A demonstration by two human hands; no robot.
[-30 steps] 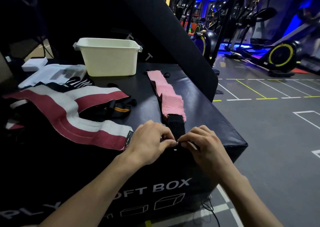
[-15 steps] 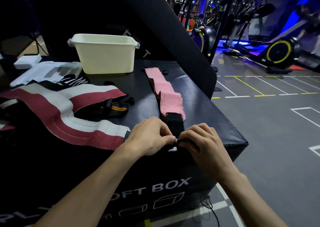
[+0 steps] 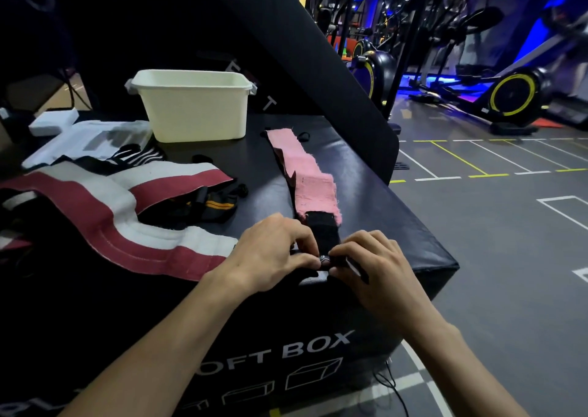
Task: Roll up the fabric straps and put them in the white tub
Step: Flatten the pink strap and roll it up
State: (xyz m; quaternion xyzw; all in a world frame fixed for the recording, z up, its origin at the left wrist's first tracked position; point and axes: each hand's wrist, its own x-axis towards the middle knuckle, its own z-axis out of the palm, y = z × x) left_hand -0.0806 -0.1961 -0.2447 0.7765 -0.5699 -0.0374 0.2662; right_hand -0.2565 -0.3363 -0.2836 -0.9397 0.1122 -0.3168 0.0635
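Hands meet at the near edge of the black worktop [image 3: 366,175], a padded box with "SOFT BOX" printed on its front. The left hand [image 3: 270,254] and the right hand [image 3: 372,264] both have curled fingers pinching the black end of the pink strap [image 3: 313,184], fingertips almost touching over a small tight fold. The rest of that strap lies flat, running away from the hands toward the far side of the worktop. The white tub [image 3: 194,105] stands upright at the far side, left of the strap's far end and well apart from the hands. To the left lies a wide red and white strap [image 3: 105,213], with a black strap with orange stripes [image 3: 210,208] beside it. Exercise bikes stand on the floor to the right.
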